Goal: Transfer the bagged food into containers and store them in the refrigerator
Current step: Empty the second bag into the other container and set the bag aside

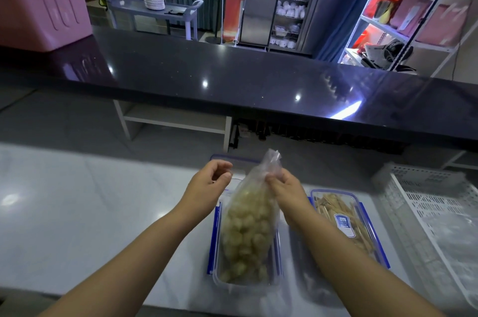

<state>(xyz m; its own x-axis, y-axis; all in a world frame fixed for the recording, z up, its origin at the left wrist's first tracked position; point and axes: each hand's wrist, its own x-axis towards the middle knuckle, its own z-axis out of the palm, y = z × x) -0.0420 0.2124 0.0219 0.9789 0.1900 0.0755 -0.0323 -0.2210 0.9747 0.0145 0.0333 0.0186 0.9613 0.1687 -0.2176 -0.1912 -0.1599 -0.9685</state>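
- Head view, looking down at a pale table (90, 200) with two bare forearms reaching forward.
- The right hand (283, 188) holds a clear plastic bag (248, 226). Its grip pinches the gathered neck of the bag between thumb and fingertips.
- The bag is full of pale, round food balls. It stands nearly upright, with its bottom inside an open clear container (219, 281) that has blue clips on its sides.
- The left hand (209, 182) hovers just left of the bag's neck without touching it. Its fingers are curled toward the thumb, and I cannot tell whether its grip holds anything small.
- A second container (362, 213), lidded and holding tan strips, sits just to the right, partly behind the right forearm.
- A white slotted basket (426, 200) lies at the far right of the table.
- Beyond the table runs a dark glossy ledge (232, 78), with a pink bin (38, 1) on its left end.
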